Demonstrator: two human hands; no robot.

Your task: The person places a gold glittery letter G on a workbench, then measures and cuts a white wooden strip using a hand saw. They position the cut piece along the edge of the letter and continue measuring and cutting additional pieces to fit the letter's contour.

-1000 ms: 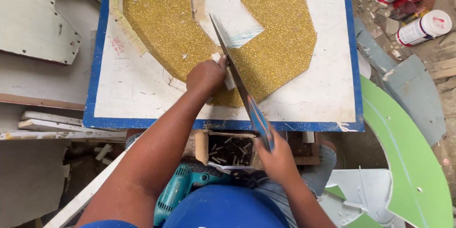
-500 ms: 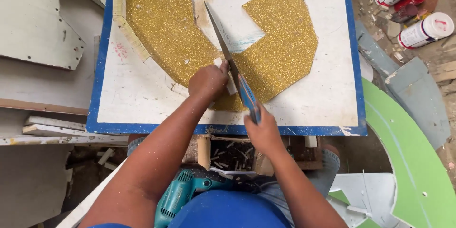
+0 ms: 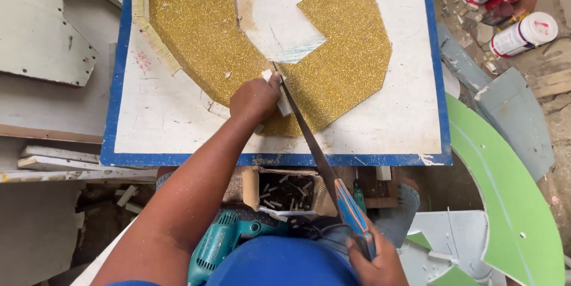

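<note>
Gripping the blue-and-orange handle of a handsaw (image 3: 315, 149), our right hand (image 3: 375, 259) sits lowest in the view, fingers wrapped tight round the grip just above our blue cap (image 3: 285, 262). Beside it, to the left, a teal power drill (image 3: 217, 247) lies below the table edge, and behind that an open box of small pale pieces (image 3: 288, 191) sits under the board.

From the handle the saw's long blade runs up and to the left, crossing the blue rim of the white work board (image 3: 178, 125) and ending with its tip on the gold glitter sheet (image 3: 196, 30). Our left hand (image 3: 256, 98) is curled closed on a small white block (image 3: 284, 104), pressing it against the left face of the blade where the blade meets the gold sheet's lower edge.

That gold sheet, cut as a large blocky letter with a white opening in its middle, covers most of the board's far half. A strip of pale ribbed edging (image 3: 148, 30) follows its left outline.

Farther off, grey panels (image 3: 47, 30) lie to the left, a curved green panel (image 3: 511, 202) to the right, and two white cans (image 3: 505, 6) with red marks lie on the ground at the far right.
</note>
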